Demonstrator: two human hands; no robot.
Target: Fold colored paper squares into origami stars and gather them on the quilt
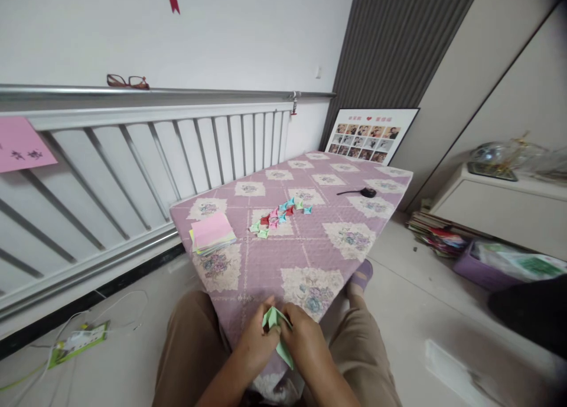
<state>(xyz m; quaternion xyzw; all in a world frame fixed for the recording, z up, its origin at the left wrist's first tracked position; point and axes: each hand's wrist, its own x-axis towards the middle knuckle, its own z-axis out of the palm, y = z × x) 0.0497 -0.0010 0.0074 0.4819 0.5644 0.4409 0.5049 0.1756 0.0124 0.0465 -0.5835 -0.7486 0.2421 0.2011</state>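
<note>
A partly folded sheet of light green paper (283, 354) is held between my two hands, over the near end of the table. My left hand (260, 339) pinches its left side, with the thumb over the paper. My right hand (305, 336) grips the right side, fingers curled against the folds. One peaked fold sticks up between the hands, and a longer flap hangs down toward me. Farther up the table lies a cluster of small folded paper pieces (274, 214) in red, pink, blue and green. Left of them rests a stack of coloured paper sheets (214, 231), pink on top.
The table wears a purple flowered cloth (270, 265). A black cord-like item (367, 192) lies at its far right. A white radiator (199, 147) runs along the left, with glasses (127, 81) on the pipe above. A photo board (370, 136) leans behind. A power strip (80, 343) sits on the floor.
</note>
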